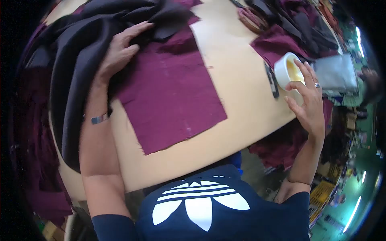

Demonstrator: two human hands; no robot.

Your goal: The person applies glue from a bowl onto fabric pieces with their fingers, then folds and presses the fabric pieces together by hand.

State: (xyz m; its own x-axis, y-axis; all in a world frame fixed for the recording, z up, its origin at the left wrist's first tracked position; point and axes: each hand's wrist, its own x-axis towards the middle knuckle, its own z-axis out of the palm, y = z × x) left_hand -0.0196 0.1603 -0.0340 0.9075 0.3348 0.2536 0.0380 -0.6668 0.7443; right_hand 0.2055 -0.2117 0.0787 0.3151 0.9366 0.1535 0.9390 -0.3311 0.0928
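My left hand [122,50] rests on a dark brown cloth [86,44] bunched over the left of the table, thumb apart from its outstretched fingers. Beside it, a flat maroon fabric piece [175,90] with frayed edges lies partly under the dark cloth. At the table's right side stands a small white bowl [280,72] with something yellowish inside. My right hand [307,94] is at the bowl, its curved fingers spread over the opening and near rim. Whether the fingertips touch the contents, I cannot tell.
A black narrow tool [272,82], perhaps a cutter, lies left of the bowl. Scissors [251,20] lie farther back, near more maroon and dark cloth [297,34]. A silvery flat object [335,74] sits right of the bowl. Maroon fabric [281,146] hangs below the pale table [237,100].
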